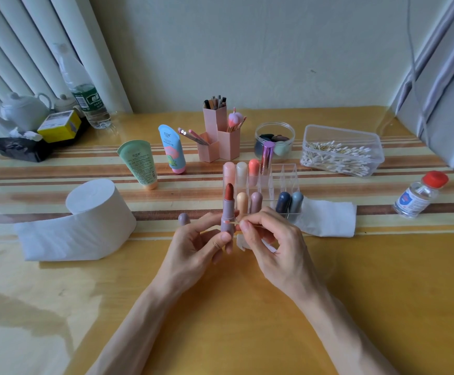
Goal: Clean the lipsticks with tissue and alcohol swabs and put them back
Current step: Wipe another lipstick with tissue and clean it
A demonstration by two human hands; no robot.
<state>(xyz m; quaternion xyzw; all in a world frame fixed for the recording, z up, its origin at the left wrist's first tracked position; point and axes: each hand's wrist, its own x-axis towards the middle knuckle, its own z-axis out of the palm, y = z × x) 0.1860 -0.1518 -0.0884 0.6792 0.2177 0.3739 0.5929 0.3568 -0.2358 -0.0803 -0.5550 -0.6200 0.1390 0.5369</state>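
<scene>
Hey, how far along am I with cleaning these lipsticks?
Done: unclear; eight capped lipsticks stand in the clear organizer, but cleaned or not doesn't show. In hand: the left hand holds an open red lipstick upright while the right hand pinches a cotton swab against its tube. Left: refit its cap, standing on the table, and return it to a slot.

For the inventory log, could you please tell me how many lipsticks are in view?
9 lipsticks: four in the organizer's back row, four in its front row, one uncapped in the left hand. Others could be hidden.
</scene>
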